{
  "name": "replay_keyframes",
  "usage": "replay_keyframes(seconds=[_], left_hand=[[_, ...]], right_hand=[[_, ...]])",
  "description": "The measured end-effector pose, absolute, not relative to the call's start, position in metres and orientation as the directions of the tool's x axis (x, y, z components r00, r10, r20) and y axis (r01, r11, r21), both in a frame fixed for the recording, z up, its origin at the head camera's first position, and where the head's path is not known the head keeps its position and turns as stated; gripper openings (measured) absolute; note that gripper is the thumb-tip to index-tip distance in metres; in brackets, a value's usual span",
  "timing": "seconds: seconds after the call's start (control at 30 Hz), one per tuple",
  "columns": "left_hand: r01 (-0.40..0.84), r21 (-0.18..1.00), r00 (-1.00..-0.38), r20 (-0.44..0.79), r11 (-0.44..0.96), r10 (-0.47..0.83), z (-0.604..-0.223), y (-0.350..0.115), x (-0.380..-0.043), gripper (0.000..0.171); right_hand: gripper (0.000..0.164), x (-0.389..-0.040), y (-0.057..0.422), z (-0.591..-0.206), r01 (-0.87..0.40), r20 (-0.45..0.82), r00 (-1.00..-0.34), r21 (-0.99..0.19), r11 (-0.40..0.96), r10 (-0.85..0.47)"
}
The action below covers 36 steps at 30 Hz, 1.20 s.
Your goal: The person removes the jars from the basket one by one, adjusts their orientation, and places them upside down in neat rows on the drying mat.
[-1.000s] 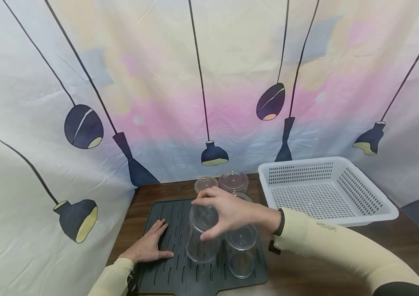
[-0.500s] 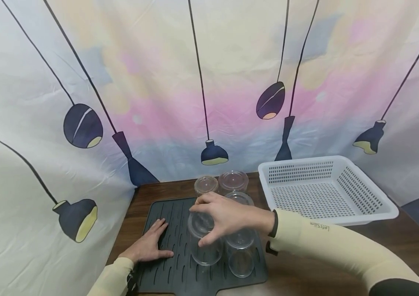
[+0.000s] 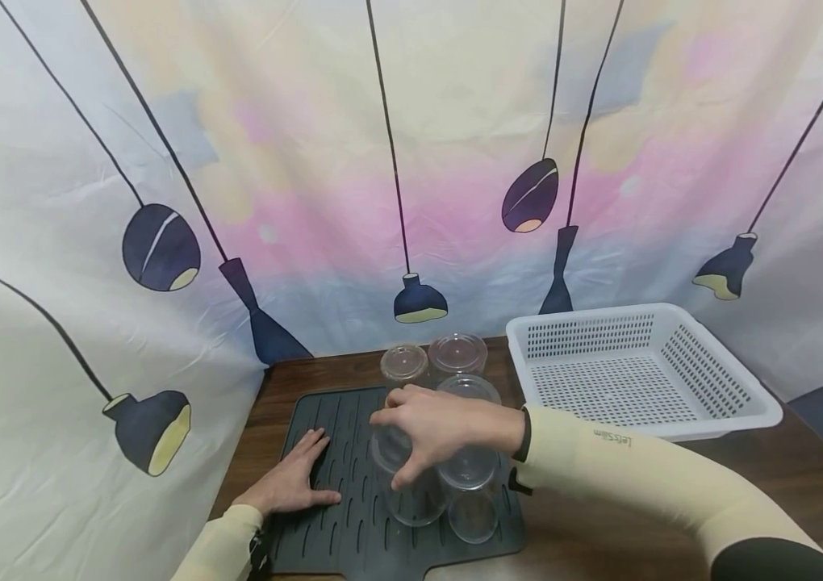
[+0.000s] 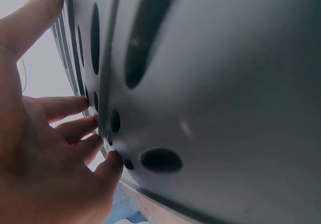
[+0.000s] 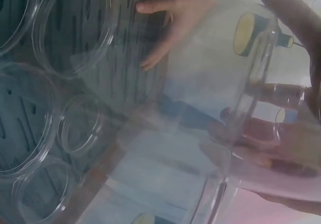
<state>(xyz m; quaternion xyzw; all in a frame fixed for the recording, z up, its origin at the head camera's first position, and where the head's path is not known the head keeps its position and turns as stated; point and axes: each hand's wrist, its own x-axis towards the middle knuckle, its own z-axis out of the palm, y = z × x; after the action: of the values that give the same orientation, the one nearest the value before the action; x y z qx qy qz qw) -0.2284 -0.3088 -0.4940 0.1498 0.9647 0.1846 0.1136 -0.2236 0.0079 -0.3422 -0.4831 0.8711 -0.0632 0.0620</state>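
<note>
My right hand (image 3: 448, 424) grips a clear lidded jar (image 3: 415, 496) from above, thumb and fingers round its lid. The jar is over the dark grey ridged mat (image 3: 310, 541), close beside another clear jar (image 3: 473, 516) on its right. In the right wrist view the lid edge (image 5: 253, 78) lies between my thumb and fingers, and the jar's wall fills the middle. My left hand (image 3: 288, 480) rests on the left part of the mat, fingers spread; the left wrist view shows its fingertips against the mat's slotted surface (image 4: 225, 98).
Behind the held jar stand more clear lidded jars: one (image 3: 468, 389) at the mat's back edge, a small one (image 3: 404, 363) and a wider one (image 3: 458, 353) near the curtain (image 3: 310, 161). A white perforated basket (image 3: 745, 424) sits on the brown table (image 3: 600, 516) at the right.
My right hand has moved slightly down and nearer, and the base of the jar it holds has shifted right toward the neighbouring jar. The left hand has stayed in place.
</note>
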Motion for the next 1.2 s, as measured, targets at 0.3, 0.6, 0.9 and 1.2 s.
replay_keyframes(seconds=[0.3,0.6,0.9,1.2], left_hand=[[0.238,0.398,-0.929,-0.173,0.886,0.327,-0.493,-0.308,-0.228,0.107],[0.257,0.402,-0.925,-0.162,0.879,0.345,-0.495,-0.308,-0.231,0.107],[0.277,0.391,-0.917,-0.165,0.878,0.363,-0.489,-0.311,-0.233,0.104],[0.399,0.327,-0.9,-0.038,0.857,0.434,-0.43,-0.299,-0.235,0.097]], right_hand=[[0.086,-0.224,0.002,-0.339,-0.839,-0.128,-0.512,-0.139,0.527,-0.849],[0.09,-0.223,0.003,-0.338,-0.841,-0.132,-0.503,-0.153,0.519,-0.854],[0.085,-0.225,0.013,-0.336,-0.838,-0.096,-0.492,-0.22,0.5,-0.866],[0.079,-0.227,0.032,-0.319,-0.817,0.035,-0.538,-0.27,0.51,-0.843]])
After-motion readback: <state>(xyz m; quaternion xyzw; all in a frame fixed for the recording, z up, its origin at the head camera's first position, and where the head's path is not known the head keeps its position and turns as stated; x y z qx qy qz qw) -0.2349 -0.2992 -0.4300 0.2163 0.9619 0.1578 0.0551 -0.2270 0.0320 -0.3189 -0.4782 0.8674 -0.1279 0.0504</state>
